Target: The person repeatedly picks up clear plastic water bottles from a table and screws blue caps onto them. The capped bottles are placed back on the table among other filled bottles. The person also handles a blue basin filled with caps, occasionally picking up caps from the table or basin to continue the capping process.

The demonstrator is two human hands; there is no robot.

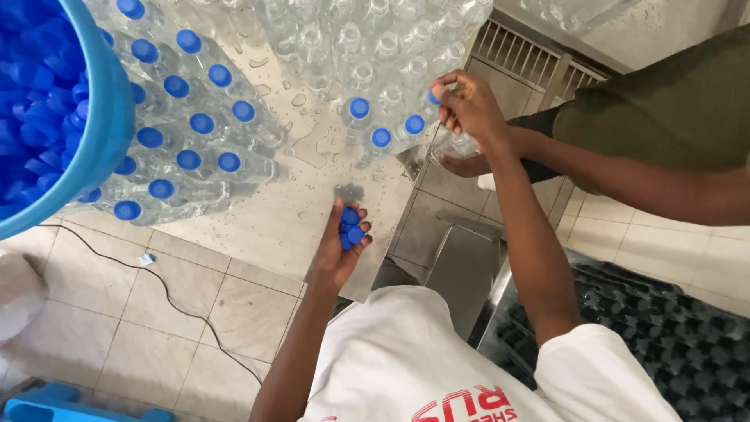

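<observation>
Over the wet steel worktop: left hand curled shut around a small clutch of blue caps, near the front edge. Right hand further out at the right edge, fingers pinched on a blue cap atop a clear plastic bottle. Just beside, capped bottles; beyond, uncapped bottles. Further left, rows of capped bottles lying flat, then a blue tub full of caps. Right, a co-worker's arm reaching in low beside that bottle. Below, tiled floor with a black cable.
</observation>
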